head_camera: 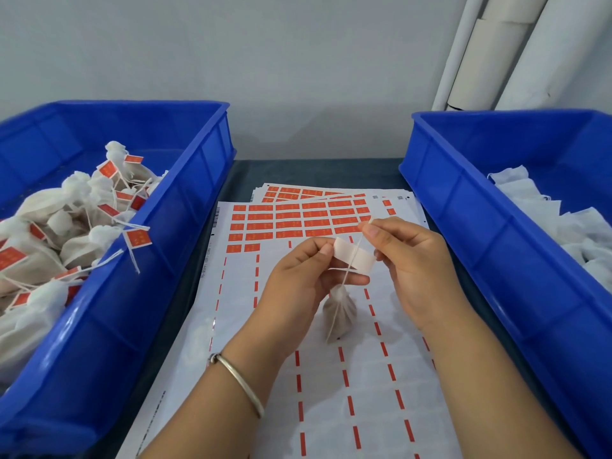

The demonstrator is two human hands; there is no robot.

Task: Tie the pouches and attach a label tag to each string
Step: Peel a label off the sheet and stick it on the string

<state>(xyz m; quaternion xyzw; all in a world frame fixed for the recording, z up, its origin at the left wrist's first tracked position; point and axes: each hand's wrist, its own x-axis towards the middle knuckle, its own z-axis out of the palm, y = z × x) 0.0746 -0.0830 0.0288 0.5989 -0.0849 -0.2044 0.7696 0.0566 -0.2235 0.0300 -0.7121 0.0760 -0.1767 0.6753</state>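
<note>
Both hands worked just above the tied pouch [339, 314]: the right hand [410, 260] pinched its string [353, 256] taut so the left hand [298, 276], its grip clamped on the label tag [352, 256], could fold the sticker around it.

soft even light, faint shadows, wide-angle bending at edges, slightly soft focus.
</note>
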